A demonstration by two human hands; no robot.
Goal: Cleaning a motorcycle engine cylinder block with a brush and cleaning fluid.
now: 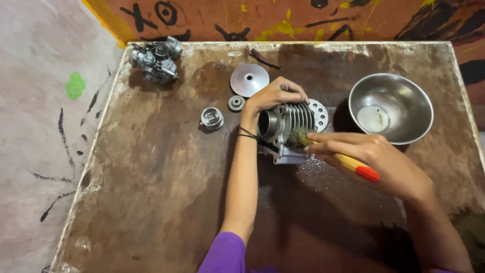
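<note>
While left hand point(275, 95) clamps ribbed metal cylinder point(288, 124), right hand point(361, 151) grips yellow-handled brush point(348, 163) against fins.

Left sleeve: the person is wearing a purple sleeve point(222, 254), which is ending just past the elbow.
Left forearm: it is showing bare from the sleeve's edge down to the wrist.
Left wrist: thin dark bands point(246, 133) are circling it (two strands, or one looped twice; hard to tell).
Left hand point(275, 94): it is wearing no glove and no ring that shows.
Right hand point(371, 154): it is going bare too, with the forearm uncovered to the frame's edge.
</note>
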